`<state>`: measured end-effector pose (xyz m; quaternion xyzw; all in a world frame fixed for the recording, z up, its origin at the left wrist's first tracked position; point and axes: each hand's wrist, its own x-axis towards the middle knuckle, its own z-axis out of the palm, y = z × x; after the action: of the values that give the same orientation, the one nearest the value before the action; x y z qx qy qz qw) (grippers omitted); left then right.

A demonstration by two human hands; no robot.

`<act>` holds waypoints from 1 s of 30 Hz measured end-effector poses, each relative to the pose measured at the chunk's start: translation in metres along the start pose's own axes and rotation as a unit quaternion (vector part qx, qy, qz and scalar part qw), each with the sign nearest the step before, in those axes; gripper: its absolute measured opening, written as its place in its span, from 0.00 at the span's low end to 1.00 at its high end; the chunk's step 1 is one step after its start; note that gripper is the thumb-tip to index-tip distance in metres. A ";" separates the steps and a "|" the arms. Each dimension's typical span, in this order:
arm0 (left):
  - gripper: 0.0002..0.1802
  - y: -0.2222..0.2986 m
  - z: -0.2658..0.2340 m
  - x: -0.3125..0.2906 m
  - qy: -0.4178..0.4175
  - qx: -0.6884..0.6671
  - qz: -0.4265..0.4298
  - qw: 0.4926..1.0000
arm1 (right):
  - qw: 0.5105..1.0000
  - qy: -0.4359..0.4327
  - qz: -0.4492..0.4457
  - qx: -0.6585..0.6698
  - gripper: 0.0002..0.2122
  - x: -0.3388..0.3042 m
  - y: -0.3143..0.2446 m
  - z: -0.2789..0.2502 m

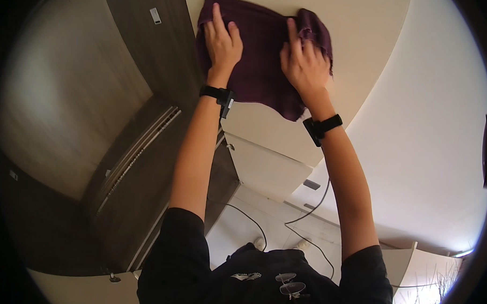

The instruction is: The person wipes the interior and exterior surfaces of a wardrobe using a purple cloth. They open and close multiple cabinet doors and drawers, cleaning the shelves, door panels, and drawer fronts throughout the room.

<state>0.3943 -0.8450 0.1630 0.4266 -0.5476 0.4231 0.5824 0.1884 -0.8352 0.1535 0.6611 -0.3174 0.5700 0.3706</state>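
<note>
Fingers (218,22) on the left hand (224,50) lay spread on the purple cloth (260,53), index pointing away from the person and thumb off to the side, so nothing looked gripped there, just pressed. The right hand (306,66) was much the same, splayed and flattish, though the cloth bunched up around its fingertips and I couldn't tell if they had a pinch of that fold. Cloth sat under both sets of fingers and across the gap between them, against the cream panel (365,33), with a dark board (161,47) just left of the left fingers. Imo doing this well meant even pressure from both palms, smoothing that bunched bit by the right fingers, and not snagging the left ones on the board's edge.
</note>
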 end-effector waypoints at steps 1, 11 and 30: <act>0.31 -0.005 -0.001 -0.015 -0.017 0.017 -0.019 1.000 | 0.999 0.016 -0.027 0.026 0.27 -0.005 -0.001 0.007; 0.35 0.007 -0.050 -0.251 -0.186 0.134 -0.291 0.929 | 0.946 -0.222 -0.146 0.187 0.14 -0.131 -0.061 0.051; 0.26 0.210 -0.069 -0.339 -0.309 -0.118 -0.280 0.901 | 0.907 -0.378 -0.106 0.149 0.12 -0.255 -0.007 -0.028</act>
<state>0.1975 -0.7287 -0.1710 0.5999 -0.6037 0.0220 0.5246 0.1419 -0.8087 -0.0978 0.9044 -0.2733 0.2751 0.1783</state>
